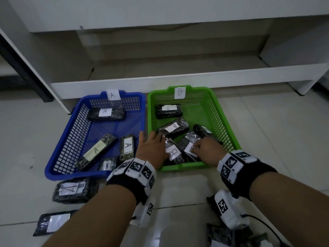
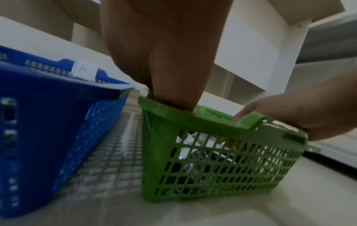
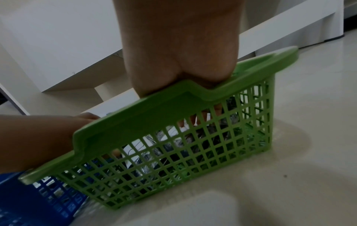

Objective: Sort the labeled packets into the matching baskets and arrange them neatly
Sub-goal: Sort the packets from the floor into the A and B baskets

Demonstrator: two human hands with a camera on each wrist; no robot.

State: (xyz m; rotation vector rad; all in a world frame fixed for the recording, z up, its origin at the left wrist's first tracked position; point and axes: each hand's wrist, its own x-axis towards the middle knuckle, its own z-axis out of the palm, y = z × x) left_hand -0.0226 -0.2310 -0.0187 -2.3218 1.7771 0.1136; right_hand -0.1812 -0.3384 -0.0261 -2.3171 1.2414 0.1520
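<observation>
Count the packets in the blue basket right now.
4 visible in the blue basket: one at the back, a long one at front left, an upright one at front right, and a small one by the front rim, partly hidden by the left wrist.

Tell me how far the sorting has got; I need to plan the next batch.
Partway. Blue basket A holds four A packets, green basket B five or so. Both hands work inside the green basket: the right hand fingers a packet there, the left hand lies over others. Left: the A packet on the floor, another beside it, and tidying.
</observation>
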